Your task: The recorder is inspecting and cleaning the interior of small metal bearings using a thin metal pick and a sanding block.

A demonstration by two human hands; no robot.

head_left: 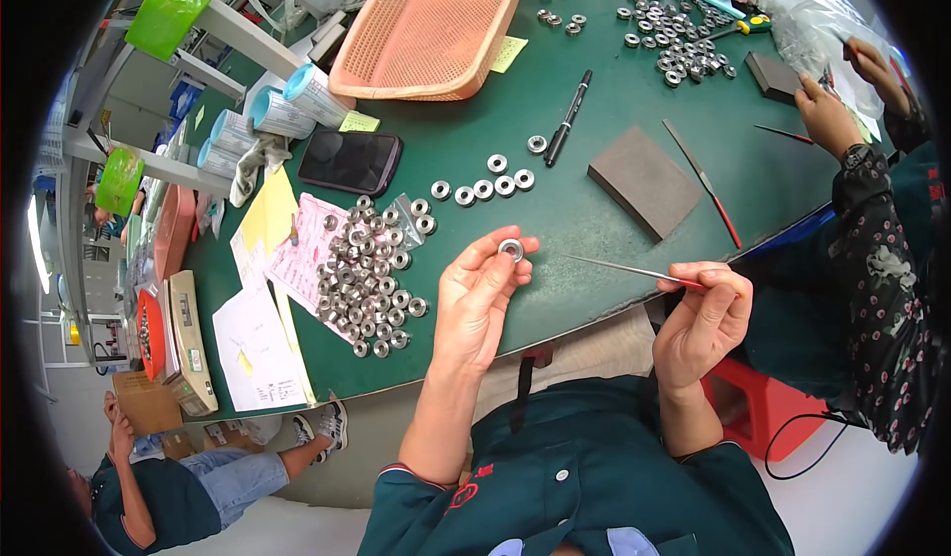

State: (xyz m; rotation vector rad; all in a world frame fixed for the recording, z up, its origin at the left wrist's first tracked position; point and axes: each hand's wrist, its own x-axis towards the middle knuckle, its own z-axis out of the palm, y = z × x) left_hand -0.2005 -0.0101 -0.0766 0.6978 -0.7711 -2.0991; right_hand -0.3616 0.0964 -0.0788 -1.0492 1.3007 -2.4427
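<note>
Between thumb and fingers, my left hand (472, 303) pinches a small metal ring (510, 242), its round hole facing up. My right hand (705, 320) is closed around the red handle of a slim needle file (616, 265). The file's thin tip points left toward the ring, with a gap between them. Both hands are raised near the table's front edge. Beyond my left hand, a loose group of similar rings (483, 190) lies on the green table (426, 150). A larger heap of rings (362, 274) sits on pink paper to the left.
A grey-brown block (644, 182) and a red-handled flat file (701, 182) lie ahead of my right hand. Farther off are a black marker (570, 118), a phone (350, 162), an orange basket (426, 31) and more rings (684, 46). A co-worker's hands (830, 118) work at right.
</note>
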